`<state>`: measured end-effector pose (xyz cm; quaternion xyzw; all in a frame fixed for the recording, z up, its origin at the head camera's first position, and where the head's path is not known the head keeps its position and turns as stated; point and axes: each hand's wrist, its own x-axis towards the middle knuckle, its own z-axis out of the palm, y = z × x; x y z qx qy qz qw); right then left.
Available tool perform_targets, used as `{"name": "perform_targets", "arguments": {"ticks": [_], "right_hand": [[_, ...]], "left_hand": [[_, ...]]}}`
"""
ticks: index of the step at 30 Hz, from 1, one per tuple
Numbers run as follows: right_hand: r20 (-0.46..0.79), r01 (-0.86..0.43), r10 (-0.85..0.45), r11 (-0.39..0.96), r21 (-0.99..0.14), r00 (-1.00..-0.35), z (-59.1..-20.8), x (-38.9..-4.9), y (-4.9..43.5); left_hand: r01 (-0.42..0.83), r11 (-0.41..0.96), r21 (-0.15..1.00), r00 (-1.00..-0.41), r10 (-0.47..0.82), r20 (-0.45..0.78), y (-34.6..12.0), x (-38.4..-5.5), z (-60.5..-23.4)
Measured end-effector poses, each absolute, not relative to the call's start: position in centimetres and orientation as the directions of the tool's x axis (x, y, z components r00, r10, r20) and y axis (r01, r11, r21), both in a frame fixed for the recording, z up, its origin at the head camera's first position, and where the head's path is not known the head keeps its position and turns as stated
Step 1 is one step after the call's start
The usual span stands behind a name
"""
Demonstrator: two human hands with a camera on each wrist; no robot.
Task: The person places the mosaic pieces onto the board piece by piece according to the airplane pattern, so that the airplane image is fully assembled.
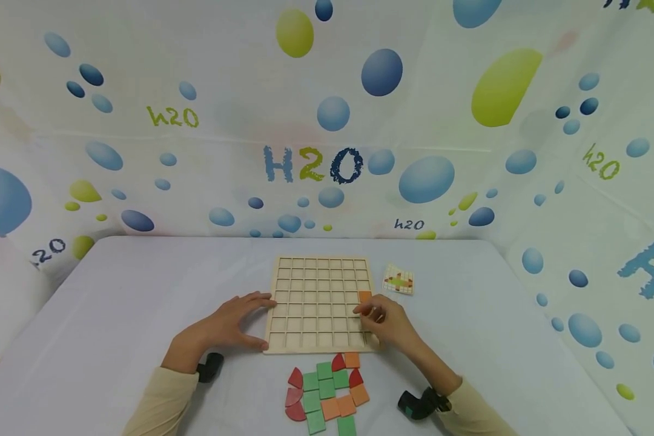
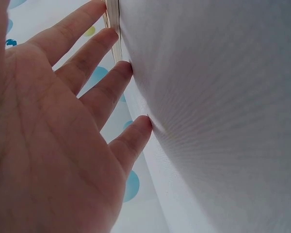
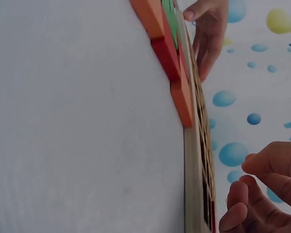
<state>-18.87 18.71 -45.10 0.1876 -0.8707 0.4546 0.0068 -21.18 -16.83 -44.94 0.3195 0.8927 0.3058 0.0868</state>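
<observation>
A pale wooden grid board (image 1: 309,310) lies flat on the white cloth. One orange square tile (image 1: 364,297) sits in a cell at its right edge. My left hand (image 1: 226,324) rests at the board's left side, thumb and fingers spread at the rim; in the left wrist view its straight fingertips (image 2: 123,68) reach the board's edge. Over the right side of the board, just below the orange tile, is my right hand (image 1: 387,321), fingers loosely bent. Nothing shows between its fingertips in the right wrist view, where a thin red strip (image 3: 213,213) shows on the board.
In front of the board lie several loose tiles: green squares (image 1: 311,401), orange squares (image 1: 330,409) and red quarter-circle pieces (image 1: 295,412). A small pattern card (image 1: 399,280) lies beyond the board's right edge. A patterned curtain (image 1: 223,133) hangs behind the table.
</observation>
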Motion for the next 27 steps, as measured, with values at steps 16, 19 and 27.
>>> {"name": "perform_targets", "arguments": {"ticks": [16,19,27], "right_hand": [[0.113,-0.341,-0.491,0.406,-0.848,-0.864,-44.5,-17.5,17.3],[0.127,-0.386,-0.563,0.37,-0.845,-0.817,-45.0,-17.6,17.1],[0.125,-0.489,-0.721,0.323,-0.81,-0.682,-45.4,-17.4,16.8]], "left_hand": [[0.503,0.616,0.606,-0.784,0.621,0.02,-16.7,-21.2,-44.8],[0.497,0.622,0.605,-0.788,0.616,0.014,-16.6,-21.1,-44.6],[0.508,0.612,0.607,-0.781,0.624,0.025,-16.7,-21.1,-44.7]]}}
